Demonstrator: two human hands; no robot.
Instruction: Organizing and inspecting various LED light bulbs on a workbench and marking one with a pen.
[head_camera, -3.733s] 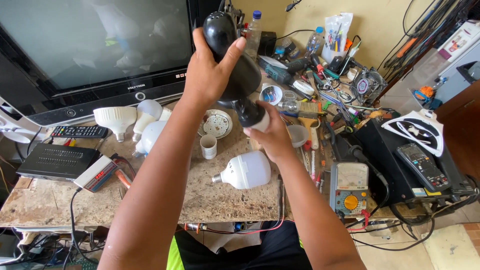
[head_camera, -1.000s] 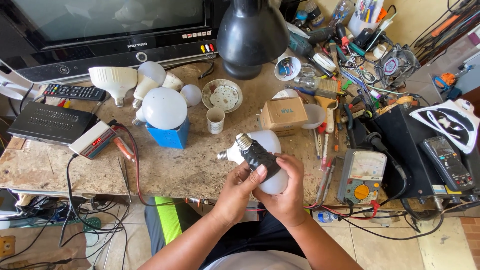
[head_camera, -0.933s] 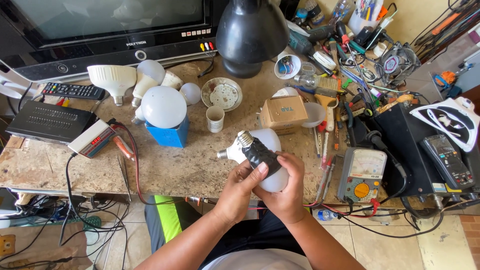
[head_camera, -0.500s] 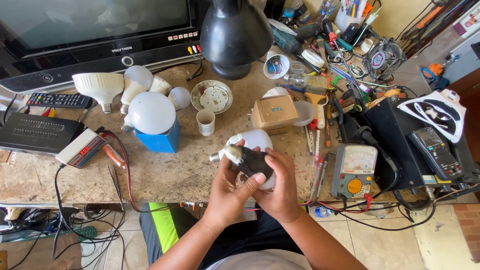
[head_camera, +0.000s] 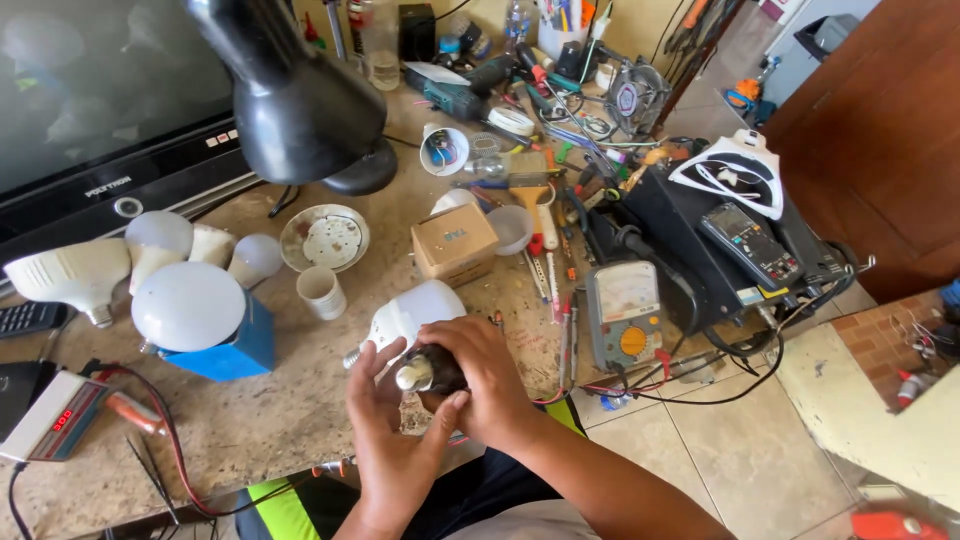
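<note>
Far left on the bench (head_camera: 250, 430), a cluster of white bulbs (head_camera: 150, 260) sits beside a big round one resting on a blue box (head_camera: 235, 350), with a small meter (head_camera: 45, 425) and its red lead at the near edge. Overhead, the black lamp (head_camera: 300, 100) hangs over a round LED plate (head_camera: 325, 238) and a small white cup (head_camera: 322, 292).

Now to the middle: the left hand (head_camera: 385, 430) is open, fingers spread and palm turned in, fingertips brushing the end of a dark socket (head_camera: 425, 372) with a pale metal tip. The right hand (head_camera: 485, 380) is wrapped over that socket from above, fingers curled round its body, so it is held just above the bench edge, in front of the person. Right behind it lies a large white bulb (head_camera: 420, 310) on its side (screw base pointing left).

My read on handling: the socket looks small, light and rigid, hard plastic probably, so a firm wrap round the dark body should do, keeping fingers off the metal end. The bulb's dome looks smooth and likely slippery; its stiffer neck would be the safer hold.

Further right: a cardboard box (head_camera: 455, 243), an analog meter (head_camera: 625, 315), then a digital meter (head_camera: 750, 245) atop dark equipment.
</note>
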